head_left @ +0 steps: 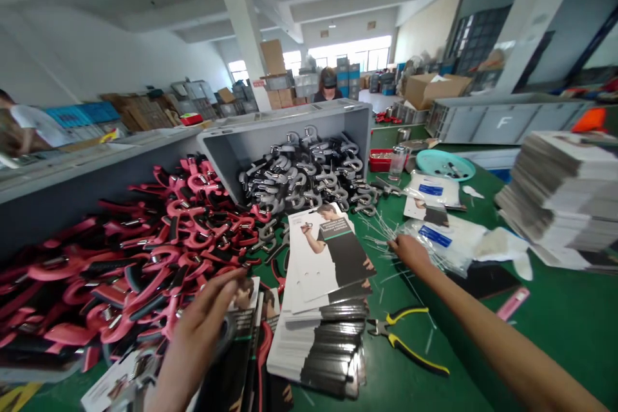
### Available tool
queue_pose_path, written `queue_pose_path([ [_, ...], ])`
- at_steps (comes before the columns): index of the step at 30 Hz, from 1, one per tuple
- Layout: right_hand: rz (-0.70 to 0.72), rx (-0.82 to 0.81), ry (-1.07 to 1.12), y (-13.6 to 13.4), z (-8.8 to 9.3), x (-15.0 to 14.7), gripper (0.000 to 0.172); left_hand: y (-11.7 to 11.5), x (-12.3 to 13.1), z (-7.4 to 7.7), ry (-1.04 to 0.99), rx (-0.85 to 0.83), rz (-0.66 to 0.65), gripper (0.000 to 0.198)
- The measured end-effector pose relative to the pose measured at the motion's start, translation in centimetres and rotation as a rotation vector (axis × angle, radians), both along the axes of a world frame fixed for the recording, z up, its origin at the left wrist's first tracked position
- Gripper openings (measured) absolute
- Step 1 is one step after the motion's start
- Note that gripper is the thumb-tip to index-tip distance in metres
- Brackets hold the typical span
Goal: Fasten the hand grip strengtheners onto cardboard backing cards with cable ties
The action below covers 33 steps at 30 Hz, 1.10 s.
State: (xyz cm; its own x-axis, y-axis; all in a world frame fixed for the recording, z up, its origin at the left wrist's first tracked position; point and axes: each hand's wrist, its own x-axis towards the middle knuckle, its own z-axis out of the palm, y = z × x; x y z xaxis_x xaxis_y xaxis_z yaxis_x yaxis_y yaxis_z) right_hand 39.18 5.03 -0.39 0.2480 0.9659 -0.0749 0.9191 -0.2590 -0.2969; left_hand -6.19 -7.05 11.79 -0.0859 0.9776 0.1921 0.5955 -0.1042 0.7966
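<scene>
My left hand (pixel 205 322) is at the lower left, fingers apart, beside upright printed cards (pixel 244 335) with hand grips on them. My right hand (pixel 408 250) reaches to the thin clear ties (pixel 381 232) scattered right of the middle; its fingertips are pressed together and what they hold is too small to name. Between the hands lies a fanned stack of printed cards (pixel 313 270). Red and black hand grips (pixel 193 232) are heaped at the left, and grey and black ones (pixel 304 174) fill a tipped grey bin (pixel 284 117) behind the cards.
Yellow-handled cutters (pixel 415 341) lie near the front. At the right are plastic bags (pixel 434 190), a pink cutter (pixel 513 304), a tall card stack (pixel 564 199) and a turquoise tray (pixel 447 165). A clear jar (pixel 397 163) stands by a red box (pixel 380 159). A person (pixel 328 85) sits beyond the bin.
</scene>
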Motion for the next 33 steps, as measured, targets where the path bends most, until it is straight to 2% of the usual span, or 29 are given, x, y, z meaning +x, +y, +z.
queue_pose_path([
  [4,-0.079,-0.073,0.005,2.4,-0.6,-0.4,0.025,6.1,6.7,-0.9,-0.080,-0.080,-0.138,0.058],
  [7,-0.057,-0.090,0.088,2.5,-0.4,0.9,0.021,7.8,8.5,-1.7,-0.196,-0.158,-0.282,0.052],
  [11,-0.013,-0.043,0.280,1.6,0.5,3.7,0.012,7.8,7.4,-1.7,-0.365,-0.165,-0.239,0.054],
  [14,0.018,-0.046,0.497,0.5,1.0,4.6,0.018,8.1,6.2,-1.7,-0.382,-0.151,-0.172,0.052],
  [19,0.088,-0.033,0.864,-1.7,1.5,3.4,0.037,8.4,5.4,-2.0,-0.462,-0.184,-0.063,0.054],
  [23,0.106,0.005,1.054,-2.7,2.3,1.9,0.041,7.9,6.0,-1.3,-0.393,-0.286,-0.085,0.056],
  [26,0.106,0.061,1.176,-2.5,4.2,0.3,0.036,7.5,6.4,-0.4,-0.347,-0.307,-0.133,0.043],
  [29,0.100,0.206,1.384,-2.0,8.1,-2.9,0.027,7.0,6.1,0.6,-0.474,-0.259,-0.091,0.040],
  [31,0.186,0.321,1.484,-2.2,11.2,-6.2,0.021,6.1,5.8,1.1,-0.609,-0.260,-0.062,0.044],
  [33,0.334,0.384,1.491,-2.9,13.9,-10.0,0.017,4.9,5.6,1.4,-0.699,-0.279,-0.057,0.047],
])
